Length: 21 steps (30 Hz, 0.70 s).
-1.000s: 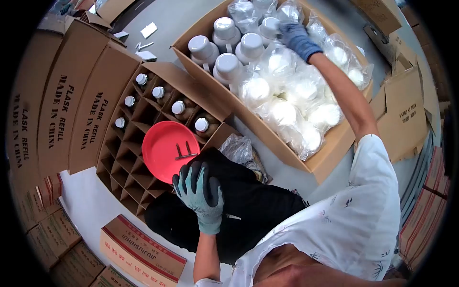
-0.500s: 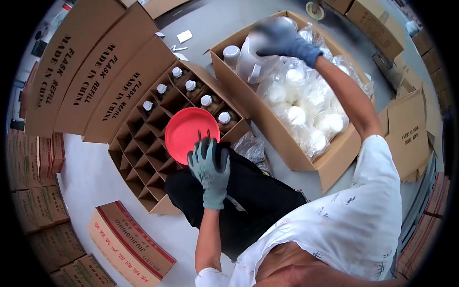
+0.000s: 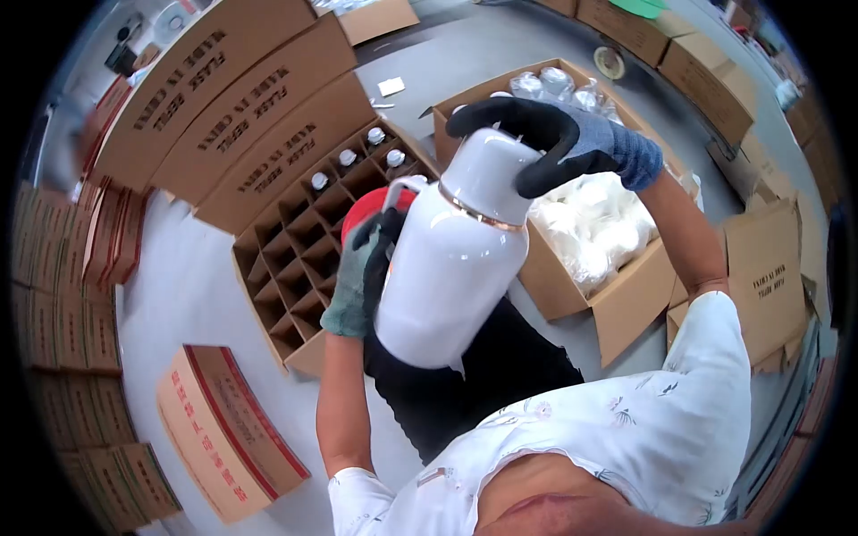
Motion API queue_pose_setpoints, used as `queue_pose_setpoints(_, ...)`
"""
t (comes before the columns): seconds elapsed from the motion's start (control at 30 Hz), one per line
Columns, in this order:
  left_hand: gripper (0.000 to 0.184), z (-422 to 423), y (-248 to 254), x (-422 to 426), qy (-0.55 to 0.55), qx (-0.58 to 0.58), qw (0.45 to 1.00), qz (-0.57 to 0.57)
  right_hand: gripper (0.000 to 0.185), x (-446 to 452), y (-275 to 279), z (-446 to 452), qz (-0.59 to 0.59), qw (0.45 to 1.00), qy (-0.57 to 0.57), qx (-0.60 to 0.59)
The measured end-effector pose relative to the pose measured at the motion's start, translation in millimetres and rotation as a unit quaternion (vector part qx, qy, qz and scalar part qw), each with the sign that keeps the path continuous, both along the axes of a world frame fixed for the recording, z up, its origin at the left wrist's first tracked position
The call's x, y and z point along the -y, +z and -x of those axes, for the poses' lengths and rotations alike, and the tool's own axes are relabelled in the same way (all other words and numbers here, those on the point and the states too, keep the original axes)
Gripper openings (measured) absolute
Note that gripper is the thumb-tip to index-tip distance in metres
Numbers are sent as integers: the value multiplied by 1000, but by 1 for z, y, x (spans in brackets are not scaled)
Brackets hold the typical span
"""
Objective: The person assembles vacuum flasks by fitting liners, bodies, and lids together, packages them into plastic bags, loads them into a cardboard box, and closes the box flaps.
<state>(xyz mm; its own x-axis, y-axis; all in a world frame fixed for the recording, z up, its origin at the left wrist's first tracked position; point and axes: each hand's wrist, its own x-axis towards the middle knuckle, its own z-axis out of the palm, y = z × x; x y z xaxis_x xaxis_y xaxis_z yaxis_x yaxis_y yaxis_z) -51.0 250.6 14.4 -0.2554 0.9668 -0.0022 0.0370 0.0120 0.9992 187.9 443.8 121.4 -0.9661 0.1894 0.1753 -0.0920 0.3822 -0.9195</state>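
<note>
A glossy white vacuum flask (image 3: 451, 268) with a gold ring below its cap is tilted in front of me, above my lap. My right hand (image 3: 585, 147), in a blue-grey and black glove, is closed around the cap at the top. My left hand (image 3: 353, 277), in a green-grey and black glove, grips the flask's side by the handle (image 3: 402, 190); its fingertips are partly hidden. Behind that hand a red dish (image 3: 361, 211) rests on the divided carton (image 3: 277, 326), where several white-capped bottles (image 3: 347, 158) stand in the far cells.
An open carton (image 3: 559, 290) of plastic-wrapped white pieces (image 3: 590, 223) stands to the right. The divided carton's tall printed flaps (image 3: 259, 125) rise at the left. A red-striped box (image 3: 228, 438) lies on the floor, and cartons (image 3: 63, 330) are stacked at far left.
The white flask has come out of the right-hand carton to my lap, carried by my right hand. My left hand has moved from the red dish onto the flask. The view has shifted.
</note>
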Motion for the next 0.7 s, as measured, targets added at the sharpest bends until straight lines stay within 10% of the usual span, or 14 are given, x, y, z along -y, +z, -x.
queue_pose_setpoints(0.23, 38, 27, -139, 146, 149, 119, 975, 114, 76, -10, -45, 31, 35, 989, -90, -116)
queue_pose_setpoints(0.3, 39, 49, -161, 186, 207, -87, 962, 156, 64, -21, -118, 75, 121, 986, -46, -104)
queue_pose_setpoints(0.4, 40, 85, -180, 234, 178, -656, 703, 208, 89, 8, -200, 139, 22, 991, -124, 42)
queue_pose_setpoints(0.43, 40, 94, -176, 234, 209, -710, 645, 190, 89, -13, -264, 176, -188, 975, -114, -1)
queue_pose_setpoints(0.53, 44, 84, -123, 165, 447, -268, 853, -23, 76, 19, -258, 188, -247, 942, -190, 122)
queue_pose_setpoints(0.57, 46, 68, -91, 139, 472, -104, 868, -117, 64, 24, -244, 194, -163, 973, -151, 61)
queue_pose_setpoints(0.6, 49, 50, -62, 118, 474, -13, 860, -187, 50, 10, -273, 206, -319, 923, -46, -209)
queue_pose_setpoints(0.67, 53, 21, -41, 90, 464, -33, 853, -238, 44, 34, -227, 184, 213, 956, 109, -172)
queue_pose_setpoints(0.7, 53, 15, -55, 83, 495, -292, 792, -204, 43, 44, -216, 179, 487, 841, 178, -154)
